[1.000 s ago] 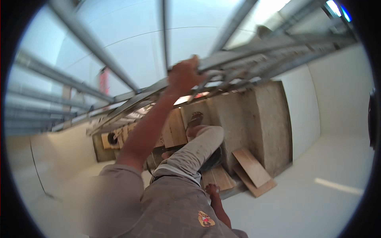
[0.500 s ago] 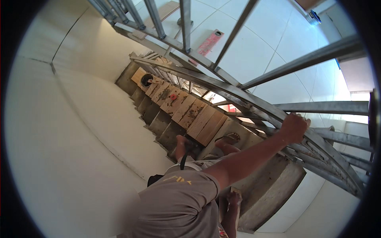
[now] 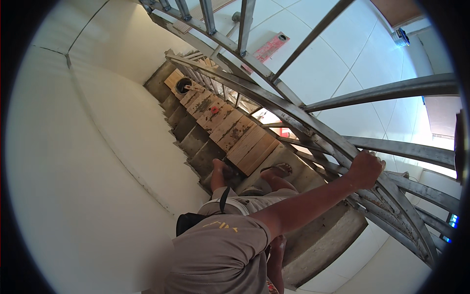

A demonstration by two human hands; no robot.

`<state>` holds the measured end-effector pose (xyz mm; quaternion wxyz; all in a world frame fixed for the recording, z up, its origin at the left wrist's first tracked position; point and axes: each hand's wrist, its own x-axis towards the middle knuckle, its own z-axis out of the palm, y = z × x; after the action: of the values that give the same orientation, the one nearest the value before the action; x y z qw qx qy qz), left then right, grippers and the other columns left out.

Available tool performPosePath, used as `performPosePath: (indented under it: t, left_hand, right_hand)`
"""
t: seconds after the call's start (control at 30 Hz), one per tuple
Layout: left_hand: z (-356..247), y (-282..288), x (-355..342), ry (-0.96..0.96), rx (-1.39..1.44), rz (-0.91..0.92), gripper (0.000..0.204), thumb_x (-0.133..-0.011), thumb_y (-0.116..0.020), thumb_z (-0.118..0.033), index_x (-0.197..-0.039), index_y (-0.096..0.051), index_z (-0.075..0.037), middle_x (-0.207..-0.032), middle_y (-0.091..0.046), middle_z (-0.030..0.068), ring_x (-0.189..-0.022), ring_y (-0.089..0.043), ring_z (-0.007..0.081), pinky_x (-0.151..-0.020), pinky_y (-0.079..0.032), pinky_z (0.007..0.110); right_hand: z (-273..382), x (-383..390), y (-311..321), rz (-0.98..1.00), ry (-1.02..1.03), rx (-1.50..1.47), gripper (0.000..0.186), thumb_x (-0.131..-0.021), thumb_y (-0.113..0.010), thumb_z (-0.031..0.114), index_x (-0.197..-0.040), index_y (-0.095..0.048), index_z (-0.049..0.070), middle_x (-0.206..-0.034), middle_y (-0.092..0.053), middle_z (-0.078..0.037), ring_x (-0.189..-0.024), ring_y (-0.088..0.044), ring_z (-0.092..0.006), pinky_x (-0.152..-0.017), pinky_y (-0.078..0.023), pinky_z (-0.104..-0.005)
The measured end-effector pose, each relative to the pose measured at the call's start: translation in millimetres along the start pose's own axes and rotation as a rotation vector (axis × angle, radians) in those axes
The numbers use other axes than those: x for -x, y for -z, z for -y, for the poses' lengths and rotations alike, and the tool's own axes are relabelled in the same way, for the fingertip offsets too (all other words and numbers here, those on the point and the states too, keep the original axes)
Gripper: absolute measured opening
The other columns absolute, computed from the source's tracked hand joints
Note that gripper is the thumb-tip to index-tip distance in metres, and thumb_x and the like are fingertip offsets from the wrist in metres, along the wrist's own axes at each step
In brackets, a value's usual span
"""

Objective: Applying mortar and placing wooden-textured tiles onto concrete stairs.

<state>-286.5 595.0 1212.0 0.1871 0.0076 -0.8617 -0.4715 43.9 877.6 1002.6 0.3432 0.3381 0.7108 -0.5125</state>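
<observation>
My left hand (image 3: pixel 366 170) is closed around the grey metal stair railing (image 3: pixel 313 128) at the right, its arm stretched out straight. Lower down, my right hand (image 3: pixel 278 241) shows only in part below the left upper arm; its fingers, and anything in them, are hidden. My feet (image 3: pixel 276 170) are on the stairs, one in a sandal. Beyond them, a flight of steps (image 3: pixel 193 139) leads away to the upper left. Brown wood-look boards or tiles (image 3: pixel 253 148), several of them smeared with dark patches, line its railing side.
A black bucket (image 3: pixel 182 85) sits at the far end of the boards, and a small red object (image 3: pixel 214 110) lies on them. Beyond the bars, a red level-like bar (image 3: pixel 267 51) rests on white floor tiles (image 3: pixel 323 63). A pale wall (image 3: pixel 112 196) bounds the stairs at left.
The view has shifted slightly, so the railing and stairs appear farther right. My left hand stays on the railing. My right hand, earlier beside a pale board edge, is now more hidden.
</observation>
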Motion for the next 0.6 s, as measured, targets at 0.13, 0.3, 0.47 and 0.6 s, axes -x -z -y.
performPosePath:
  t: [0.13,0.3,0.47,0.6]
  left_hand:
    - [-26.1,6.6,-4.9,-0.035,0.08,0.006,0.023,-0.066,-0.068,-0.014,-0.088,-0.065,-0.006,-0.086,-0.068,0.0119,-0.086,-0.066,0.029,-0.079,-0.049,0.042]
    - [-2.0,-5.5,4.7,0.018,-0.036,-0.032,0.023,-0.065,-0.071,-0.017,-0.085,-0.065,-0.008,-0.083,-0.067,0.0102,-0.085,-0.066,0.0268,-0.08,-0.048,0.041]
    - [-10.4,3.1,4.2,-0.012,-0.021,-0.018,0.022,-0.066,-0.07,-0.017,-0.085,-0.065,-0.008,-0.084,-0.067,0.0092,-0.087,-0.065,0.0257,-0.08,-0.047,0.041]
    - [-2.5,0.3,6.2,-0.003,-0.051,-0.057,0.027,-0.064,-0.073,-0.018,-0.086,-0.064,-0.006,-0.085,-0.066,0.0104,-0.088,-0.064,0.027,-0.081,-0.047,0.041]
  right_hand:
    - [-93.4,-49.6,88.1,0.074,-0.042,-0.228,0.018,-0.097,-0.054,0.015,-0.109,-0.061,0.004,-0.096,-0.068,-0.008,-0.079,-0.065,-0.0174,-0.062,-0.051,-0.0296]
    - [-22.8,-11.6,27.2,-0.059,-0.139,0.054,0.019,-0.097,-0.051,0.015,-0.111,-0.06,0.005,-0.094,-0.068,-0.01,-0.075,-0.065,-0.0176,-0.059,-0.05,-0.0283]
    - [-43.5,-52.4,59.7,0.353,-0.063,-0.299,0.028,-0.094,-0.055,0.016,-0.118,-0.057,0.002,-0.106,-0.067,-0.012,-0.087,-0.067,-0.0227,-0.072,-0.056,-0.0357]
    - [-55.8,-53.3,26.1,0.092,-0.058,-0.187,0.021,-0.092,-0.061,0.012,-0.111,-0.061,0.003,-0.091,-0.067,-0.01,-0.071,-0.064,-0.0169,-0.053,-0.049,-0.0274]
